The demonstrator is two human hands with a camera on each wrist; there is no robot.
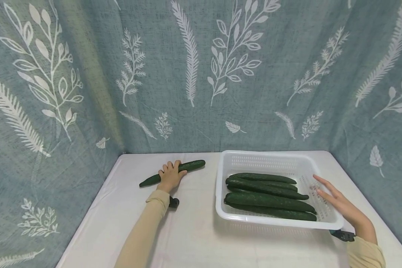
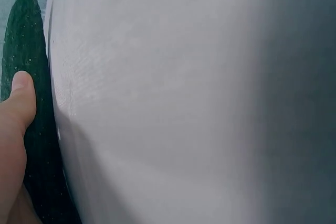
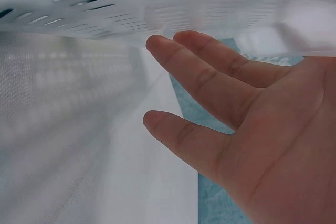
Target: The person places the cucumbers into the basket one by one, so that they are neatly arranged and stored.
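In the head view, my left hand (image 1: 170, 175) grips a dark green cucumber (image 1: 193, 165) around its middle, over the left part of the white table. The left wrist view shows the thumb lying along the side of this cucumber (image 2: 42, 150). To the right stands a white perforated plastic basket (image 1: 268, 221), with several cucumbers (image 1: 271, 201) lying lengthwise in it. My right hand (image 1: 345, 204) is at the basket's right side, its fingers extended and holding nothing. In the right wrist view, the fingertips of this hand (image 3: 252, 114) are right at the slotted basket wall (image 3: 157, 3).
A white cloth (image 1: 194, 238) covers the table. Blue-green curtains with white leaf patterns (image 1: 201, 126) hang behind it and along both sides. A black device (image 1: 174, 203) is at the left wrist, another (image 1: 343, 235) at the right wrist.
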